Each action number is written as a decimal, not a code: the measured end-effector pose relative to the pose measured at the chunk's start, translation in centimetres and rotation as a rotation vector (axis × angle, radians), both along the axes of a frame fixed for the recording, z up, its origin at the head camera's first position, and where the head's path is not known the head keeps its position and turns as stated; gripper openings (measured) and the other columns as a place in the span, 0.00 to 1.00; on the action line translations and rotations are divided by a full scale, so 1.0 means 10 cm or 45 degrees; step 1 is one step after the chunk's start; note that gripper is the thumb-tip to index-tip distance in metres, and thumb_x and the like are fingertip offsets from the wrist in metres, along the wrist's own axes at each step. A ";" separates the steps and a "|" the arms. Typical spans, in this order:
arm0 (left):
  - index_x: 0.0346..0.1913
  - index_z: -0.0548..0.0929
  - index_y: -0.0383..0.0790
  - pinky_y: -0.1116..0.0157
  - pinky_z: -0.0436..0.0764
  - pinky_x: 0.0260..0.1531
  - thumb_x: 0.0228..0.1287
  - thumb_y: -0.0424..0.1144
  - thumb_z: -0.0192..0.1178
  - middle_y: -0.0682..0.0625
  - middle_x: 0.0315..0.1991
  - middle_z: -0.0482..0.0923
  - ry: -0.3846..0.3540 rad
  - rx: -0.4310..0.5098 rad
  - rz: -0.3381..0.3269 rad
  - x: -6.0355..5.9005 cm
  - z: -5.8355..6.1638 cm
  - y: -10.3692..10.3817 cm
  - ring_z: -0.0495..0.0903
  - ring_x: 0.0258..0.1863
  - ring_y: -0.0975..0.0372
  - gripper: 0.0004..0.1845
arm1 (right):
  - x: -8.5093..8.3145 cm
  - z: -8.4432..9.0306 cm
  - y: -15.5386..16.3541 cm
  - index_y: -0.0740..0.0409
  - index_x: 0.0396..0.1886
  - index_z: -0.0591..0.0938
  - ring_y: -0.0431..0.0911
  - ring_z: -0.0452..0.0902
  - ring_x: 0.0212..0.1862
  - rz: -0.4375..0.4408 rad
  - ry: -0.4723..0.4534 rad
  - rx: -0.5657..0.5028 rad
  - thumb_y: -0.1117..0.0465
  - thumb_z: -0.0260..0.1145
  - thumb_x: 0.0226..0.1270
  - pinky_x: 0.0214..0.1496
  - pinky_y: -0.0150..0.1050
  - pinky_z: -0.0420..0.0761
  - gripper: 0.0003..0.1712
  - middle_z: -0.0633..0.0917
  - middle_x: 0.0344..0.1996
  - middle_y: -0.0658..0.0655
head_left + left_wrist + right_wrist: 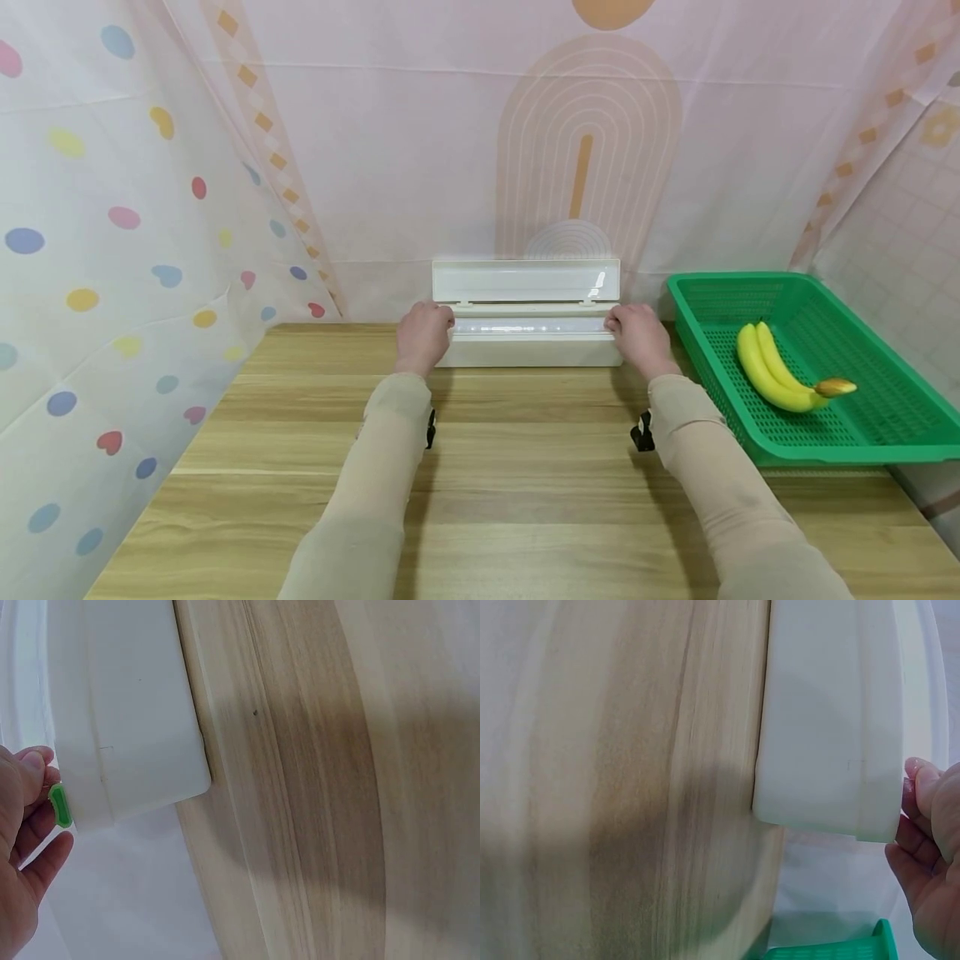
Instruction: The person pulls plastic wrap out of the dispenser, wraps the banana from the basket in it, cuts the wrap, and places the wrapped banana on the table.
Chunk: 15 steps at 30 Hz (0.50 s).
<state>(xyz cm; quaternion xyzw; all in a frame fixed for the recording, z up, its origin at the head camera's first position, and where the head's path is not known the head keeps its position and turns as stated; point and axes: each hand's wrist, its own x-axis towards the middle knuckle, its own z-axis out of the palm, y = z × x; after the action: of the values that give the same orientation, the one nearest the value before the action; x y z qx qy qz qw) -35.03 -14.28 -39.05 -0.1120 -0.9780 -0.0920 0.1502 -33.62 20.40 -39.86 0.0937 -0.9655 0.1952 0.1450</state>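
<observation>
A long white box with its lid swung up stands at the back of the wooden table. My left hand is at the box's left end with curled fingers. In the left wrist view my left hand pinches a small green piece at the end of the box. My right hand holds the right end. In the right wrist view the fingers of my right hand curl against the end of the box.
A green plastic basket sits at the right of the table with two bananas in it; its corner shows in the right wrist view. Patterned cloth walls close in the back and both sides.
</observation>
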 end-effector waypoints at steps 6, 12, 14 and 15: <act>0.43 0.88 0.38 0.54 0.82 0.45 0.63 0.26 0.64 0.45 0.43 0.85 0.009 0.004 -0.013 0.00 0.02 -0.01 0.80 0.44 0.51 0.09 | 0.00 0.03 -0.01 0.61 0.37 0.82 0.59 0.73 0.53 -0.023 -0.029 0.003 0.65 0.61 0.73 0.52 0.54 0.77 0.05 0.85 0.43 0.62; 0.43 0.88 0.37 0.53 0.82 0.46 0.62 0.25 0.64 0.44 0.42 0.85 0.043 0.004 -0.034 0.01 0.04 -0.02 0.81 0.45 0.49 0.09 | 0.01 0.05 -0.01 0.61 0.38 0.83 0.59 0.73 0.56 -0.023 -0.019 -0.004 0.65 0.61 0.73 0.52 0.55 0.78 0.05 0.85 0.44 0.62; 0.43 0.88 0.37 0.53 0.82 0.47 0.63 0.26 0.64 0.44 0.42 0.85 0.051 0.006 -0.036 0.02 0.05 -0.02 0.80 0.45 0.49 0.09 | 0.01 0.06 -0.01 0.61 0.38 0.83 0.59 0.73 0.55 -0.017 -0.007 -0.009 0.66 0.61 0.73 0.52 0.55 0.78 0.05 0.85 0.44 0.62; 0.43 0.88 0.37 0.53 0.81 0.47 0.63 0.26 0.64 0.44 0.42 0.85 0.052 0.011 -0.036 0.02 0.06 -0.02 0.80 0.45 0.49 0.08 | 0.01 0.07 -0.01 0.61 0.38 0.83 0.59 0.73 0.55 -0.015 -0.003 -0.012 0.66 0.61 0.73 0.51 0.55 0.78 0.05 0.85 0.44 0.61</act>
<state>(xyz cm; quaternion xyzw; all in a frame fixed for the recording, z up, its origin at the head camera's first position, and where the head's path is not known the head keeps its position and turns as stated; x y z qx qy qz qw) -34.82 -14.46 -38.46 -0.1272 -0.9726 -0.0960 0.1692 -33.51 20.28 -39.20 0.0871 -0.9652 0.1989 0.1455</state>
